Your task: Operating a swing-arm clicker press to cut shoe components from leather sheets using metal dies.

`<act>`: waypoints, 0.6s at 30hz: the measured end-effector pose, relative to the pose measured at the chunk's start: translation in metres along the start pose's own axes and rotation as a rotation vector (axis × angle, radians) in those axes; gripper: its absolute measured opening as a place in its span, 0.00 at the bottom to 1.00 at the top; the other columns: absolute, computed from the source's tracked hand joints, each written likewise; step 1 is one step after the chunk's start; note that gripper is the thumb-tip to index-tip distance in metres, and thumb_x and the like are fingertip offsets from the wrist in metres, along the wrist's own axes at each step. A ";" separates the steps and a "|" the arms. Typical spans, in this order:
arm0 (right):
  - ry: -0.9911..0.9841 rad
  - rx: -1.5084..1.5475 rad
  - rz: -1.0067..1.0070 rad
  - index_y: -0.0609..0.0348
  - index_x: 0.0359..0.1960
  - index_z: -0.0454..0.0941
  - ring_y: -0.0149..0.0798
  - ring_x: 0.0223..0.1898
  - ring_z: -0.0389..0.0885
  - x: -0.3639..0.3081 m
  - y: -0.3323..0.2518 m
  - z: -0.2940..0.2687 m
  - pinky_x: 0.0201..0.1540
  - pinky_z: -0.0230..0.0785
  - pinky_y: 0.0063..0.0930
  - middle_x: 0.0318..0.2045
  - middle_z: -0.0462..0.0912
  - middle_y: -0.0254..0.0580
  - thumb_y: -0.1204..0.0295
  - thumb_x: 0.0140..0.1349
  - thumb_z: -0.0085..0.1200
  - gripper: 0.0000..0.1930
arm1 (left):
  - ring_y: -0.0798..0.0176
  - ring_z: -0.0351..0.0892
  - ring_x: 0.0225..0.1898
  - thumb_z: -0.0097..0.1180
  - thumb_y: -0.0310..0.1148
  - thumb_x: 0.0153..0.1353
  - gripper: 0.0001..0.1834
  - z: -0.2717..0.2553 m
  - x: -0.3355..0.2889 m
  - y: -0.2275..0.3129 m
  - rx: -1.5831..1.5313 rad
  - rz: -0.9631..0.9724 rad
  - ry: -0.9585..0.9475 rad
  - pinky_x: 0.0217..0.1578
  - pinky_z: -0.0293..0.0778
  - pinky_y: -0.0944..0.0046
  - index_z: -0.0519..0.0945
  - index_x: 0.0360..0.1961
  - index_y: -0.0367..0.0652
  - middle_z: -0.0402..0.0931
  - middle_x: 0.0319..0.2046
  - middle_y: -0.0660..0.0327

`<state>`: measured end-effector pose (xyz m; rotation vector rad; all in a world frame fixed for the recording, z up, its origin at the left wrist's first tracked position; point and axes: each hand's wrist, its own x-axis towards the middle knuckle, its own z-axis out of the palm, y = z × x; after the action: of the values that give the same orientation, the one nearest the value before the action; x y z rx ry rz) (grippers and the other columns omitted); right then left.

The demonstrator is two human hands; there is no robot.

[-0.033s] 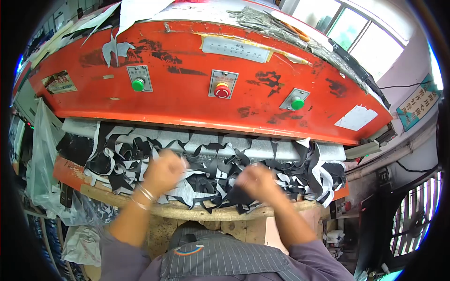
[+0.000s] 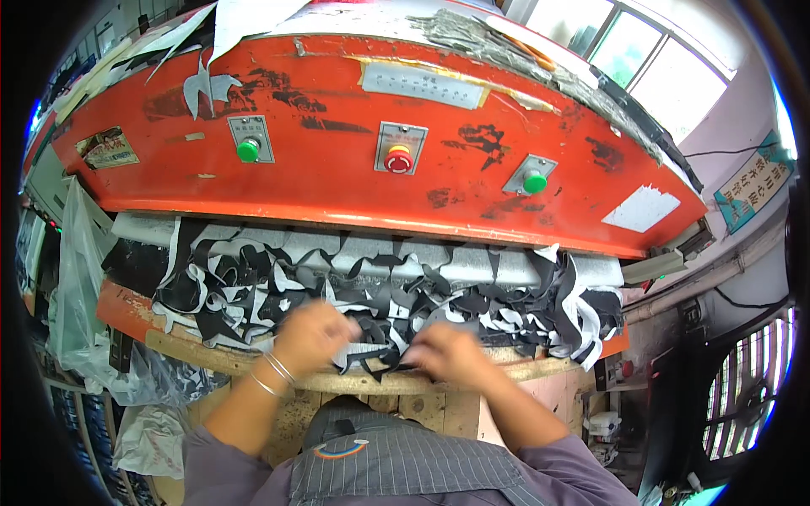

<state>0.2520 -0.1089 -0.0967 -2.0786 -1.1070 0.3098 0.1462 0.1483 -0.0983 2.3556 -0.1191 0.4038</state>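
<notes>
Around the left hand and right hand, black and white scraps lie tangled; neither hand's grip can be determined.

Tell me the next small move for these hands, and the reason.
Perhaps bring the left hand and right hand together on the black and white strips: loose pieces lie between them, at the tangle's front, near the wooden edge.

head-worn fisheye | faces down-forward | near left hand, right hand
</notes>
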 end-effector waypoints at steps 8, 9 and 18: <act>0.067 -0.503 -0.163 0.58 0.30 0.74 0.42 0.35 0.78 -0.047 -0.005 0.083 0.37 0.73 0.32 0.29 0.76 0.41 0.68 0.39 0.64 0.16 | 0.53 0.72 0.42 0.67 0.34 0.40 0.23 0.085 -0.071 0.050 0.331 -0.068 -0.145 0.44 0.68 0.56 0.76 0.41 0.43 0.73 0.35 0.58; 0.063 -0.491 -0.154 0.58 0.30 0.74 0.43 0.35 0.78 -0.047 -0.006 0.080 0.37 0.73 0.32 0.29 0.77 0.41 0.68 0.39 0.65 0.16 | 0.53 0.72 0.41 0.66 0.32 0.40 0.21 0.087 -0.071 0.050 0.338 -0.060 -0.081 0.43 0.68 0.56 0.76 0.38 0.43 0.71 0.33 0.58; -0.556 -0.292 -0.003 0.62 0.35 0.78 0.51 0.39 0.82 0.002 -0.005 0.022 0.39 0.75 0.41 0.33 0.83 0.51 0.59 0.51 0.62 0.19 | 0.52 0.73 0.41 0.64 0.33 0.44 0.19 0.065 -0.041 0.039 0.309 -0.111 -0.215 0.44 0.68 0.58 0.78 0.39 0.41 0.74 0.34 0.56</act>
<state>0.2386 -0.0942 -0.1083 -2.3121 -1.5539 0.8015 0.1159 0.0736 -0.1304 2.6918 -0.0267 0.1191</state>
